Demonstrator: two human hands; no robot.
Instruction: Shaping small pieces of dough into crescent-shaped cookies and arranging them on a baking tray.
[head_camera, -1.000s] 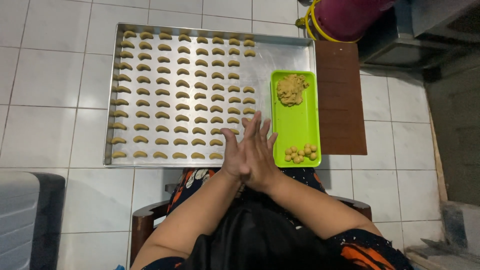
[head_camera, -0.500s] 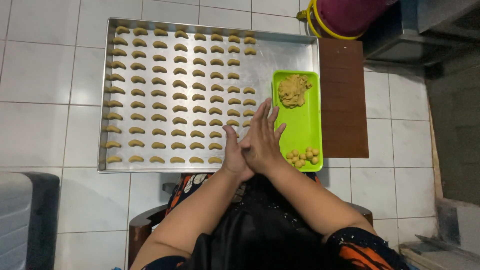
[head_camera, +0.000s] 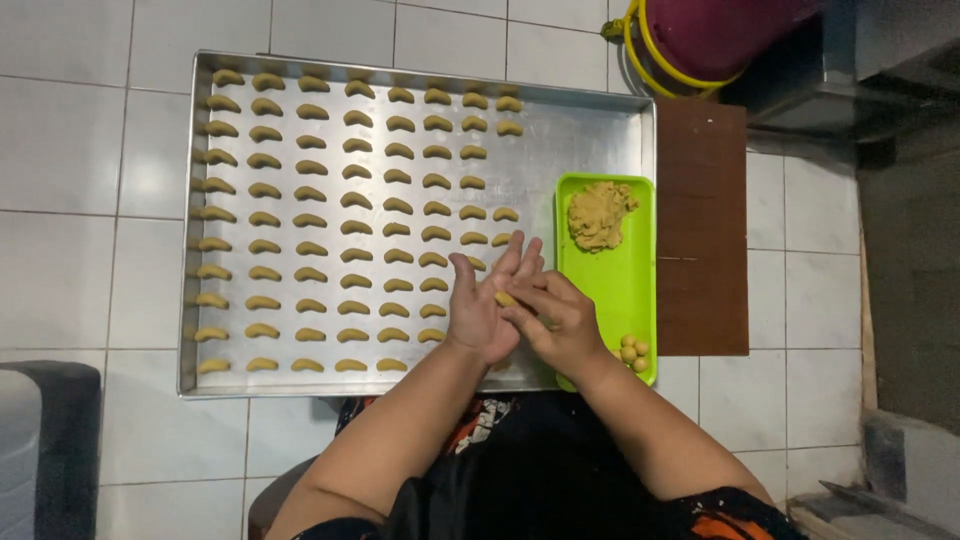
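**Shaping a dough piece over the baking tray**

Here, watching through the head camera, I see my left hand (head_camera: 485, 312) held palm-up over the near right corner of the metal baking tray (head_camera: 590, 140), fingers spread wide and flat. My right hand (head_camera: 560, 325) lies against it, fingers curled narrow around a small dough piece (head_camera: 506, 299) that rests on the left palm; only a sliver of it shows between the hands.

To do this step well, I judge the pressure should stay light and even, so the piece keeps one thickness along its length and matches the rest. Keeping the hands low over the tray would make any slip harmless.

The dough piece looks pale yellow-tan, soft and matte. I cannot tell its full shape, since the right fingers cover most of it. To the left of the hands, rows of curved dough crescents (head_camera: 355, 200) of the same colour fill the tray. Just right of the hands, a green plastic tray (head_camera: 620, 280) sits on the baking tray's right end, with a dough lump (head_camera: 600, 213) at its far end and a few small dough balls (head_camera: 633, 352) at its near corner.
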